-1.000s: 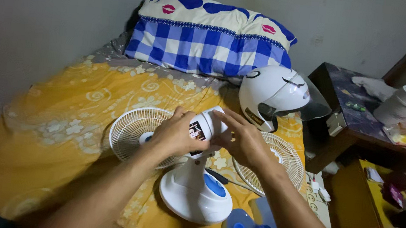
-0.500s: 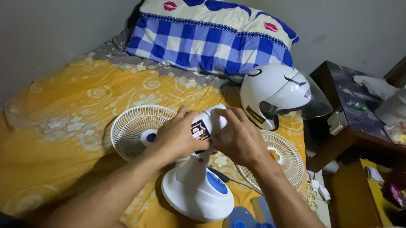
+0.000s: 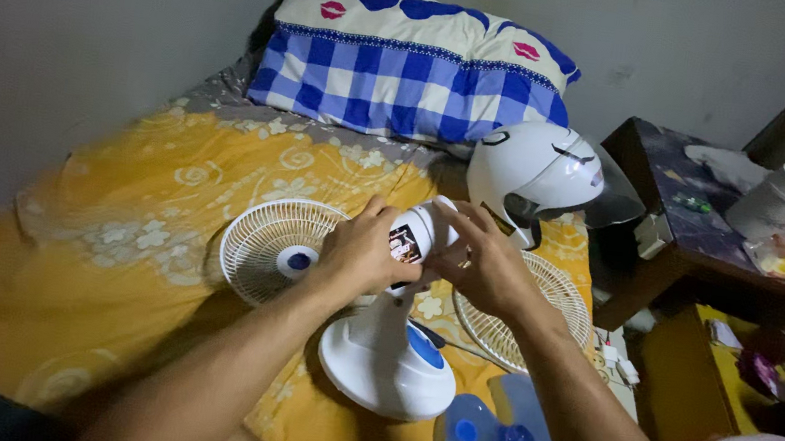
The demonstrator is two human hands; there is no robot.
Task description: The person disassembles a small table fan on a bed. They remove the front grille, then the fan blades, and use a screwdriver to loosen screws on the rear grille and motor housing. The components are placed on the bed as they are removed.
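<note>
Since half a second ago both my hands have lifted slightly with the white fan motor housing [image 3: 415,235], which stands on its white base [image 3: 387,361] on the yellow bedspread [image 3: 149,224]. From the head camera, I see my left hand [image 3: 364,256] and right hand [image 3: 485,269] closed around the housing from either side, between two white grilles [image 3: 278,247], with blue fan blades [image 3: 491,440] lying near the base and a white helmet [image 3: 538,177] beyond.

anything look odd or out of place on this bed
The fan is in pieces: both hands grip its bare motor head, two grilles lie flat, blue blade loose.
</note>
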